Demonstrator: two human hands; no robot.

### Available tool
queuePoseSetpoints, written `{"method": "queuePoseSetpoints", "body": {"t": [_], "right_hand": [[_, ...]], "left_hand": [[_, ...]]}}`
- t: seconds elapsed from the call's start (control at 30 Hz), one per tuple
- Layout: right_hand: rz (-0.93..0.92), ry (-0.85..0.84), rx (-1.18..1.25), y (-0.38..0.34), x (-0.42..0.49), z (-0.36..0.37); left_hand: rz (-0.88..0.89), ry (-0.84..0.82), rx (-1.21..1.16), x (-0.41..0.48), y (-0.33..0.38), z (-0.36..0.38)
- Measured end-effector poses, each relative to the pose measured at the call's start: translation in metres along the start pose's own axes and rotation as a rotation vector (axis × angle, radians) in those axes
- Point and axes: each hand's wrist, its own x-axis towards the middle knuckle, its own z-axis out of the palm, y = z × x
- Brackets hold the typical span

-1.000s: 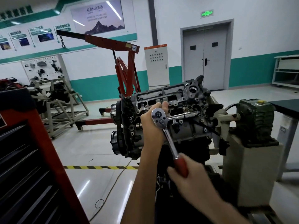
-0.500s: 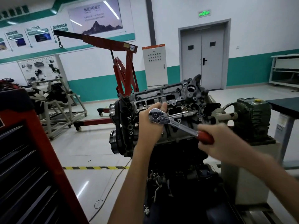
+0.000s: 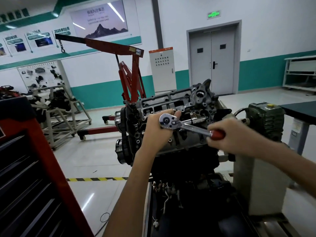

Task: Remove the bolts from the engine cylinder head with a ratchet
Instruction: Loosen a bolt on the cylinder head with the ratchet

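At centre frame, L hand [image 3: 157, 129] wraps the ratchet [image 3: 184, 124] head from behind, fingers curled, steadying it. R hand [image 3: 229, 135] is closed round its red handle [image 3: 218, 134], which points right & slightly down. An extension bar [image 3: 198, 119] seems to run from the drive into the cylinder head [image 3: 171, 100], tilted on its stand beside a green gearbox [image 3: 266, 120]. The bolt is hidden. Looks like mid-loosening of one bolt. Next prob. needs another handle swing w/ socket kept square, or it may slip. Red hoist [image 3: 130, 74] stands well behind.
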Motion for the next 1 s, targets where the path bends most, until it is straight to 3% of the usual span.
{"method": "queuePoseSetpoints", "body": {"t": [0.07, 0.13, 0.27, 0.37, 0.43, 0.57, 0.63, 0.77, 0.93, 1.0], "right_hand": [[-0.031, 0.050, -0.125, 0.006, 0.007, -0.012], [-0.002, 0.056, -0.081, 0.005, -0.002, 0.003], [0.134, 0.192, 0.338, -0.023, -0.031, 0.077], [0.174, 0.122, 0.749, -0.053, -0.035, 0.118], [0.171, 0.081, 0.823, -0.056, -0.035, 0.120], [0.087, -0.017, 0.349, -0.019, -0.024, 0.060], [0.008, -0.095, 0.121, -0.002, -0.009, 0.016], [-0.067, 0.029, -0.192, 0.011, 0.003, -0.011], [0.041, 0.266, 0.290, -0.019, -0.037, 0.080], [0.105, 0.272, 0.537, -0.041, -0.039, 0.114]], "left_hand": [[-0.002, 0.004, -0.032, 0.000, 0.002, 0.007], [-0.022, 0.097, -0.118, -0.005, 0.002, 0.018], [-0.076, 0.263, -0.225, -0.006, 0.000, 0.033], [-0.110, 0.291, -0.329, -0.003, 0.002, 0.037], [-0.148, 0.260, -0.389, -0.005, 0.003, 0.036], [-0.012, 0.169, -0.048, -0.004, -0.002, 0.016], [0.063, 0.091, 0.009, 0.001, -0.001, 0.006], [0.034, 0.031, -0.032, -0.001, 0.002, 0.012], [-0.044, 0.219, -0.126, -0.009, 0.001, 0.030], [-0.069, 0.239, -0.148, -0.007, 0.004, 0.032]]}}
